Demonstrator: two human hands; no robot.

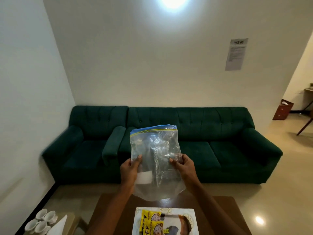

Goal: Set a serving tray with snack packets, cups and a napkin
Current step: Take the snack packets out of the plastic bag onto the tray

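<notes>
I hold a clear zip-top plastic bag (155, 160) with a blue seal strip up in front of me; it looks empty. My left hand (131, 168) grips its left edge and my right hand (183, 164) grips its right edge. Below, a white patterned serving tray (191, 216) lies on the brown table (225, 216). Two yellow snack packets (149, 223) rest on the tray's left part, with a dark packet (172, 230) beside them. Several white cups (41, 221) and a folded white napkin (59, 225) stand on a low side table at the bottom left.
A dark green sofa (220, 141) and matching armchair (88, 141) stand against the white wall beyond the table. A paper notice (236, 54) hangs on the wall. Glossy beige floor opens to the right, with a red-brown box (282, 111) and table legs farther off.
</notes>
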